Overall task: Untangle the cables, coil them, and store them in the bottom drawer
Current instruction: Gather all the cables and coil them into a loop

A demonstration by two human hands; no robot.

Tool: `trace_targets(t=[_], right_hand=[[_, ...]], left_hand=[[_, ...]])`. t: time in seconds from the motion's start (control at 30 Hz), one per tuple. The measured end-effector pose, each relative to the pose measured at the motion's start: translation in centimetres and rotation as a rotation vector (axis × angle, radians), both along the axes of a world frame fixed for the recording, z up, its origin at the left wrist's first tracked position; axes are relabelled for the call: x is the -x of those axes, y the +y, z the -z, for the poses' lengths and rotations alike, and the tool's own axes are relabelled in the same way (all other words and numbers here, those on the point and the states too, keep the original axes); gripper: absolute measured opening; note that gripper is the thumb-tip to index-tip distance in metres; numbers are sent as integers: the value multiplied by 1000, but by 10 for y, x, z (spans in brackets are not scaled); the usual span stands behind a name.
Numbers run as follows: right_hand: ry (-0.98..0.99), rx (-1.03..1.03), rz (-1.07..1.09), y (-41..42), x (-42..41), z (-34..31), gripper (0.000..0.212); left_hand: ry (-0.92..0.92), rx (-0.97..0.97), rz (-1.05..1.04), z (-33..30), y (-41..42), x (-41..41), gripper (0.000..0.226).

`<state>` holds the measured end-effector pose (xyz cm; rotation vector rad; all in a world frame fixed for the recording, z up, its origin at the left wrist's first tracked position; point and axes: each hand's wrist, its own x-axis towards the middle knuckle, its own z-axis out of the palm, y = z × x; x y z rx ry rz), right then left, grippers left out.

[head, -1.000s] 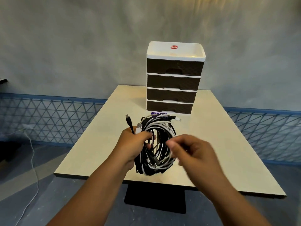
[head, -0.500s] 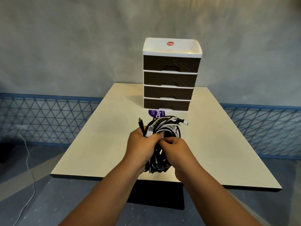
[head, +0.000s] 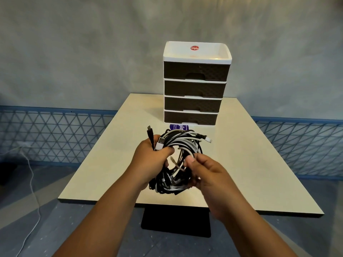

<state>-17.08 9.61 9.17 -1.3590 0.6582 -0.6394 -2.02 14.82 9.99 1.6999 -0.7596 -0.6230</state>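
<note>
Tabletop (head: 241,164) drawer unit (head: 194,93) sits closed; both hands grip tangled cables (head: 178,145).

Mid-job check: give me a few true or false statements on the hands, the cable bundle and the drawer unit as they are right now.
1. The left hand grips the tangled bundle of black and white cables. True.
2. The bottom drawer of the white-framed, dark-fronted four-drawer plastic unit is pulled open. False: all four drawers are closed.
3. The right hand pinches a cable in the bundle. True.
4. The cables lie on the cream rectangular table. False: both hands hold the bundle.
5. A purple label lies in front of the unit. True.
</note>
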Motion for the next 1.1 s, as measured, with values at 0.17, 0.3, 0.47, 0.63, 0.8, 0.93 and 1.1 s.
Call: trace_targets(t=[0.17, 0.3, 0.47, 0.63, 0.8, 0.93, 1.1], right_hand=[[126, 56, -56, -10, 16, -16, 36], [117, -19, -216, -9, 28, -31, 31], [374, 293, -319, -25, 57, -48, 32], [703, 921, -418, -46, 77, -68, 29], [689, 1132, -418, -56, 85, -90, 23], [593, 983, -472, -73, 92, -101, 23], [218, 753, -567, -103, 95, -90, 21]], left_hand=[[-167, -53, -10, 0, 3, -10, 7], [-205, -101, -9, 2, 2, -8, 5], [-245, -115, 21, -3, 6, -10, 9], [-263, -208, 152, -16, 14, -13, 6], [-249, -309, 330, -24, 19, -9, 8], [-155, -306, 462, -33, 28, -5, 8], [-12, -244, 673, -47, 35, 1, 13]])
